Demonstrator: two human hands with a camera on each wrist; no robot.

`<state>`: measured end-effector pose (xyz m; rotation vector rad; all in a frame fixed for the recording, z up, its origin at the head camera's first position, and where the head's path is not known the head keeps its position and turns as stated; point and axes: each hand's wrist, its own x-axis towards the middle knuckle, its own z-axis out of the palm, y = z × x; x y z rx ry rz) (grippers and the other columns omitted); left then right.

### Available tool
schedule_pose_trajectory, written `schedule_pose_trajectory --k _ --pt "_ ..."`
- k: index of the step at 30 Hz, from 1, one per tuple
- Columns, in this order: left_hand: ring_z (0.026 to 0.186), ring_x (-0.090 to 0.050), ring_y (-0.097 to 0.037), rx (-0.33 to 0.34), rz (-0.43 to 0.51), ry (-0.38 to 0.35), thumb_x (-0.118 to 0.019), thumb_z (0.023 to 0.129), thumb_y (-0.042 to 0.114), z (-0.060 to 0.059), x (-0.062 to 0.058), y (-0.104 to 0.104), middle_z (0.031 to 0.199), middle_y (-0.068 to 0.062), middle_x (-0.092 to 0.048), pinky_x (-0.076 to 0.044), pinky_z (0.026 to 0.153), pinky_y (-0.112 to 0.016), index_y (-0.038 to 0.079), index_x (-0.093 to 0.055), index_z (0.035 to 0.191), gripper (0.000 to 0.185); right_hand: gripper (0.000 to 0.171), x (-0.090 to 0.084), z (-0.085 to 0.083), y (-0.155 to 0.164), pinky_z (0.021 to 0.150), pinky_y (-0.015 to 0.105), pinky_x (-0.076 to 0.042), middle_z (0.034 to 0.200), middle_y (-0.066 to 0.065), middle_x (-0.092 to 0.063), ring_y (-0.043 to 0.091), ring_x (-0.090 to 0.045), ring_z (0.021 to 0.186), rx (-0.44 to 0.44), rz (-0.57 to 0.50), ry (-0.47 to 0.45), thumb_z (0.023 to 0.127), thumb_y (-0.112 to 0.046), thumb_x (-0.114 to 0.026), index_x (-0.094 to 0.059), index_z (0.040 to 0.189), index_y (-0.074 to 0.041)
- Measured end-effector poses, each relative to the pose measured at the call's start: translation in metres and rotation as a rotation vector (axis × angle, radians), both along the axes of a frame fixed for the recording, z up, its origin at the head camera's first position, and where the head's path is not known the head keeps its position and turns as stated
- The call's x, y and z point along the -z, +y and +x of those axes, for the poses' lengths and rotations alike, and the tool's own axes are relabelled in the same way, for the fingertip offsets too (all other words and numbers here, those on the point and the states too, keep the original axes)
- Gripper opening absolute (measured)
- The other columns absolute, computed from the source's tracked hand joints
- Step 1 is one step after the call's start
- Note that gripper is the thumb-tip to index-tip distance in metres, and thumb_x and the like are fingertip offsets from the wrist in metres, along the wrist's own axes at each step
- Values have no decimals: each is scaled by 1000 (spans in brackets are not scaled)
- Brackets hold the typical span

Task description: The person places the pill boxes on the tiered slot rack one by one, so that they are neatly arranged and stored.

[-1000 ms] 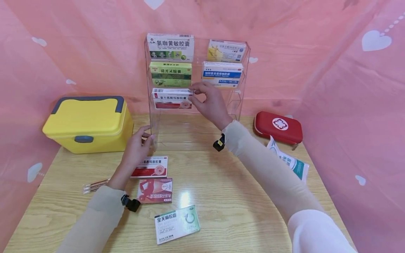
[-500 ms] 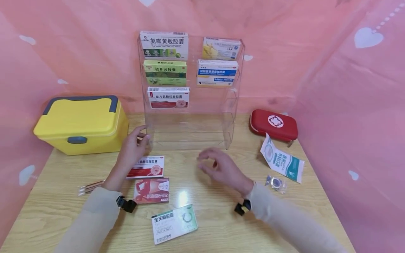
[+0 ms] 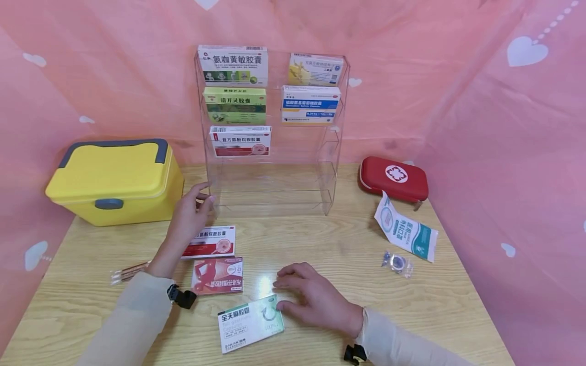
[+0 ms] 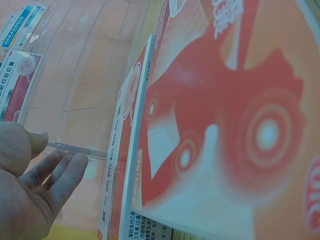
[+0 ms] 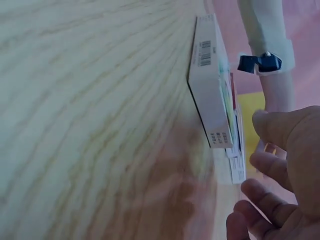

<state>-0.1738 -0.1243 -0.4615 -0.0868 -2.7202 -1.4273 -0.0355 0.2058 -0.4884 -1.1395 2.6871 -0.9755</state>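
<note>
Right hand (image 3: 316, 300): we find it lower than in the earlier frame, moved from mid-table to the white-and-green Quantianma capsule carton (image 3: 252, 325); fingers bent and slightly spread, thumb just beside the carton's right end. Left hand (image 3: 189, 213): unchanged, thumb and fingers pinching the lower left edge of the display rack (image 3: 299, 198). Carton: flat, rectangular, printed card, lying askew on the wood-grain table (image 3: 320, 239), nearest us. Rack: clear, glossy, stepped plastic, bearing five cartons. Also on the table, we list a red ibuprofen carton (image 3: 217, 276) and a smooth yellow lidded box (image 3: 110, 173).
</note>
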Motion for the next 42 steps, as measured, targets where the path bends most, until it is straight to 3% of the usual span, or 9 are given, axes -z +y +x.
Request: schedule_pose_trajectory --k 7,16,24,30,37,42 --pt "96 -60 -30 -1 -11 -3 -57 106 21 -1 -2 3 120 -15 -63 -57 78 -43 17 -46 151 47 56 3 3 -6 108 40 -38 144 2 -49 17 -39 134 -1 117 -19 90 -55 -73 -68 132 -18" --pt "96 -60 -30 1 -13 0 -57 106 22 -1 -2 2 119 -15 -63 -57 78 -42 17 -46 151 47 43 3 8 -10 109 44 -36 148 2 -46 19 -36 135 -32 144 -27 94 -53 -68 -71 125 -23" --pt "97 -60 -31 7 -13 7 -57 106 21 1 0 1 120 -16 -63 -57 78 -43 15 -46 151 47 37 3 5 -8 103 37 -42 141 -2 -54 13 -45 128 26 45 67 92 -45 -75 -70 122 -25" --pt "98 -59 -30 6 -6 -3 -57 106 21 0 1 1 121 -16 -62 -57 79 -44 16 -45 152 48 38 4 5 -6 100 33 -46 135 -8 -56 8 -50 122 76 22 76 91 -46 -75 -70 122 -24" --pt "98 -59 -31 6 -7 -17 -57 106 22 1 1 0 121 -16 -62 -56 80 -44 16 -44 153 49 29 2 12 -2 95 27 -49 128 -8 -60 8 -57 116 -15 -94 115 92 -29 -78 -70 119 -20" --pt "98 -58 -30 5 -9 -25 -56 106 24 0 1 -1 122 -16 -61 -55 81 -43 18 -44 153 49 33 2 20 2 86 20 -52 119 -8 -63 5 -61 101 -131 -222 69 90 -10 -79 -67 121 -17"
